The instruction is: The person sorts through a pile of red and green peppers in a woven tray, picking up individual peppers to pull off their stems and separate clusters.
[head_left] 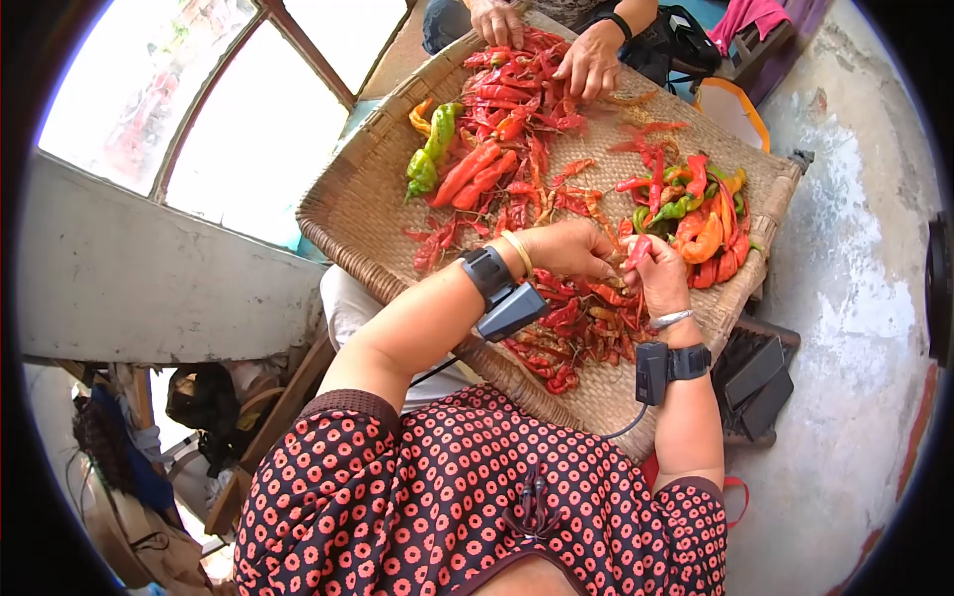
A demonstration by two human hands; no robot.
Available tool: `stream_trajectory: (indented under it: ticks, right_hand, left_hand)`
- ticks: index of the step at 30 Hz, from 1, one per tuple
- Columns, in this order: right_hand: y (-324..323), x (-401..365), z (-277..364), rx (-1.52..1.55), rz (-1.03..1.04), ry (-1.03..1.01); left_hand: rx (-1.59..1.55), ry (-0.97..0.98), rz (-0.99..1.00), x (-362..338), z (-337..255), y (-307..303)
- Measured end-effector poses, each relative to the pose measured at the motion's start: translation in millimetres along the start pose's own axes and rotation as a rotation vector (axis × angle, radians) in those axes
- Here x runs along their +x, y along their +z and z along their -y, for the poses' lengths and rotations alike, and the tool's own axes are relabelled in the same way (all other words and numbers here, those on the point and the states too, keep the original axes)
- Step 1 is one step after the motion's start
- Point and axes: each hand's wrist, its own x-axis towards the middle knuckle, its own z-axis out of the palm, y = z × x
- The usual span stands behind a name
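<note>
Head view: a red chili is pinched upright in the right hand, just above the tray. The left hand curls beside it with its fingertips at the pod; whether they grip it I cannot tell. The chili looks light, thin-skinned and rather limp, likely to tear if squeezed, so the firmer stem end seems the best hold. A heap of chilies lies under both hands.

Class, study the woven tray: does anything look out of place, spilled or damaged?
Nothing lies spilled off the tray. A few green chillies sit among the red ones at its left edge; the pile below the right hand, which grips a chilli, looks dark and shrivelled.
</note>
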Motion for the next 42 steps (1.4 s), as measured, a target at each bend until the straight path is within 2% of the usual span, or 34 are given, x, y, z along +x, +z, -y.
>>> stream_trajectory:
  ticks: [1, 2, 4, 6, 7, 8, 9, 10, 11, 12, 14, 18, 19, 20, 21, 22, 23, 24, 26, 27, 29, 30, 32, 33, 37, 40, 41, 42]
  right_hand:
    - [1, -1, 3, -0.017, -0.046, 0.018]
    - [-2, 0, 2, -0.015, -0.048, 0.017]
    - [-8, 3, 0, -0.098, -0.040, 0.139]
    - [-7, 7, -11, -0.140, -0.017, 0.173]
    - [-4, 6, -16, -0.423, 0.002, 0.000]
    - [-2, 5, -18, -0.705, 0.022, -0.176]
    - [0, 3, -17, -0.904, 0.001, -0.352]
    - [3, 3, -14, -0.904, 0.003, -0.354]
    - [7, 2, -11, -0.971, 0.010, -0.309]
    - [8, 1, -9, -1.038, 0.016, -0.262]
    - [6, 4, -18, -0.996, 0.024, -0.303]
    - [10, 2, -16, -0.997, -0.016, -0.409]
    - [13, 1, -9, -0.997, -0.014, -0.410]
    - [16, -2, -1, -0.861, -0.065, -0.327]
    - [18, -5, 5, -0.725, -0.115, -0.244]
    - [17, -4, 5, -0.723, -0.114, -0.241]
    - [15, -3, 5, -0.686, -0.136, -0.254]
    - [12, -2, 5, -0.649, -0.158, -0.269]
    - [6, 1, -5, -0.733, -0.121, -0.283]
    - [6, 2, -9, -0.832, -0.042, -0.305]
    - [6, 0, -13, -0.999, 0.099, -0.286]
    - [8, 0, -13, -0.999, 0.098, -0.286]
    - [10, -1, -15, -1.232, 0.249, -0.260]
    - [14, -5, -10, -1.353, 0.261, -0.235]
    - [18, -8, -7, -1.417, 0.253, -0.244]
    - [14, -6, -8, -1.470, 0.298, -0.202]
    - [11, -5, -8, -1.395, 0.252, -0.180]
    - [7, -4, -8, -1.319, 0.206, -0.159]
  left_hand:
    - [-0.033, 0.022, 0.040, -3, 0, -6]
    - [-0.097, -0.054, 0.049, -8, 0, -12]
    - [-0.417, -0.104, -0.493, -11, -3, -29]
    - [-0.304, -0.013, -0.815, -8, 11, -41]
    - [-0.118, -0.016, -0.859, -6, 17, -41]
    - [-0.117, -0.016, -0.860, -4, 23, -38]
    - [-0.114, -0.117, -0.631, -6, 14, -31]
    - [-0.110, -0.215, -0.400, -7, 8, -24]
    - [0.059, -0.113, -0.336, -2, 12, -14]
    - [0.052, -0.089, -0.286, -3, 5, -4]
    - [0.328, 0.046, -0.162, 6, 10, 10]
    - [0.353, -0.048, -0.062, 1, -3, 8]
    - [0.184, -0.122, -0.038, -2, -2, 2]
    - [0.016, -0.195, -0.012, -5, -1, -4]
    - [0.067, -0.172, -0.150, -7, 2, -11]
    - [0.057, -0.162, -0.285, -6, 5, -19]
    - [-0.123, -0.223, -0.420, -9, 7, -27]
    - [-0.334, -0.120, -0.678, -6, 11, -30]
    - [0.124, -0.080, -1.071, -7, 22, -40]
    - [0.125, -0.080, -1.070, -7, 26, -39]
    - [0.490, 0.062, -1.029, -6, 35, -33]
    - [0.373, -0.058, -0.825, -8, 28, -26]
    - [0.474, -0.123, -0.616, -9, 18, -13]
    - [0.661, -0.198, -0.488, -10, 7, -10]
    - [0.835, -0.180, -0.407, 1, 23, 6]
    - [0.844, -0.207, -0.387, 1, 21, 7]
    - [0.845, -0.207, -0.387, 0, 19, 4]
    - [0.716, -0.214, -0.387, -5, 8, -4]
